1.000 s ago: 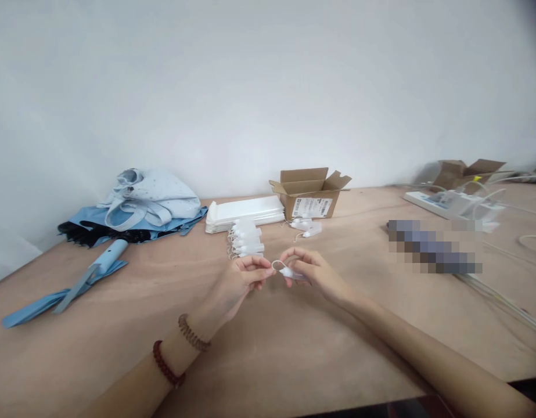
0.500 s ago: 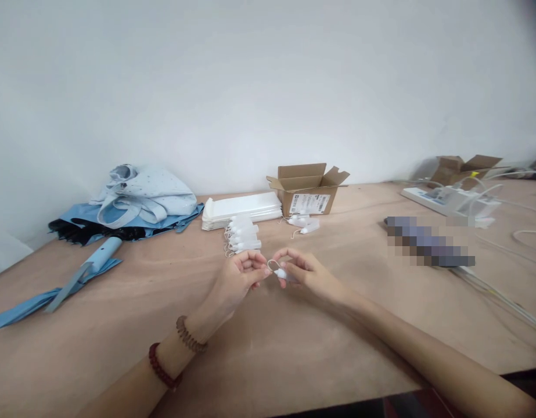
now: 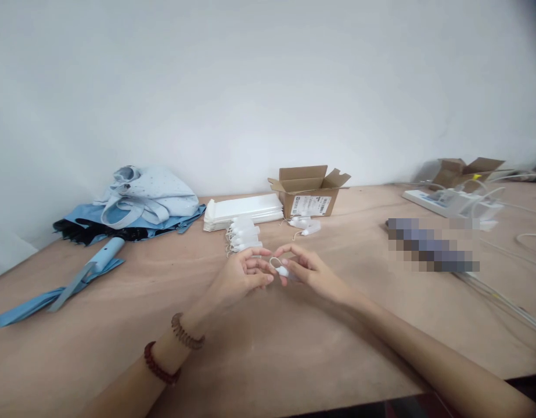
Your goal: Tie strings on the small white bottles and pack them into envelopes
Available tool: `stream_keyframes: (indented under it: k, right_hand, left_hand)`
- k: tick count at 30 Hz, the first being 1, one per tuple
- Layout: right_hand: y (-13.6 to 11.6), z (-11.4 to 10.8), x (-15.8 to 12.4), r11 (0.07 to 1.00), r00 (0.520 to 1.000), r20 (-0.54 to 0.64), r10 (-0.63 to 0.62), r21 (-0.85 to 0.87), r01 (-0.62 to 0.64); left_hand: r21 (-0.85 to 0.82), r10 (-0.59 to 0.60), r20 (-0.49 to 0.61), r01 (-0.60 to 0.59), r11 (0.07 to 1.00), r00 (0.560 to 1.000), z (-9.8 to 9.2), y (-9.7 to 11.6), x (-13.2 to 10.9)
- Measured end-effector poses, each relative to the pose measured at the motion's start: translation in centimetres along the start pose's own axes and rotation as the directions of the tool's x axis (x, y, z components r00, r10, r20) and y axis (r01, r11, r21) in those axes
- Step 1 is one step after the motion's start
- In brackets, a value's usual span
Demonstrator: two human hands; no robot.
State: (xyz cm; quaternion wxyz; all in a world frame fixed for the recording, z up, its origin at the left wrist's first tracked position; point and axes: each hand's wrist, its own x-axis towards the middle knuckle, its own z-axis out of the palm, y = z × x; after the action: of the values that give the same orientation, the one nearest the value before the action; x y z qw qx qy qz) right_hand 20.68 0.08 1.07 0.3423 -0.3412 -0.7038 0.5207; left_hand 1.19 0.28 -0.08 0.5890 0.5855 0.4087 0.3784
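My right hand (image 3: 309, 270) pinches a small white bottle-shaped piece (image 3: 283, 271) between thumb and fingers, and a thin pale cord loop (image 3: 273, 261) stands up from its tip. Most of the piece's body is hidden by the fingers. Close beside it, my left hand (image 3: 245, 271) has its thumb and index finger apart, with nothing visible between them. Just beyond the left hand lies a row of several similar white pieces (image 3: 245, 232), their cord loops pointing left. A few more loose pieces (image 3: 309, 225) rest in front of the cardboard box.
An open cardboard box (image 3: 311, 197) and a stack of white flat packs (image 3: 245, 210) stand near the wall. At left lies a blue umbrella (image 3: 103, 255) under a pale cloth bag (image 3: 158, 194). On the right are a blurred-out dark device (image 3: 431, 244), a power strip (image 3: 428, 200) and cables.
My left thumb and index finger have spread apart and come off the cord loop. My right hand keeps its pinch on the white piece. The view has shifted slightly.
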Motion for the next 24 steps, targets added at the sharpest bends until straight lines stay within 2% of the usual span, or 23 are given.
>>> stream_keyframes:
  k: [5, 10, 17, 24]
  right_hand:
    - [-0.2, -0.1, 0.0, 1.0, 1.0, -0.008, 0.011, 0.003, -0.011]
    - [-0.2, 0.2, -0.1, 0.999, 0.999, 0.001, 0.045, 0.01, -0.045]
    - [0.1, 0.6, -0.2, 0.996, 0.998, 0.002, 0.068, 0.059, -0.068]
    - [0.1, 0.6, 0.3, 0.996, 1.0, -0.005, 0.027, 0.088, -0.027]
  left_hand:
    - [0.131, 0.012, -0.056, -0.004, 0.991, 0.998, -0.6, -0.2, 0.2]
    - [0.22, 0.052, -0.029, -0.044, 0.974, 0.998, -0.4, -0.4, 0.0]
    - [0.244, 0.047, -0.021, -0.041, 0.969, 0.999, -0.2, 0.0, -0.4]
    - [0.224, 0.072, -0.055, -0.058, 0.973, 0.996, -1.1, 0.7, -0.2]
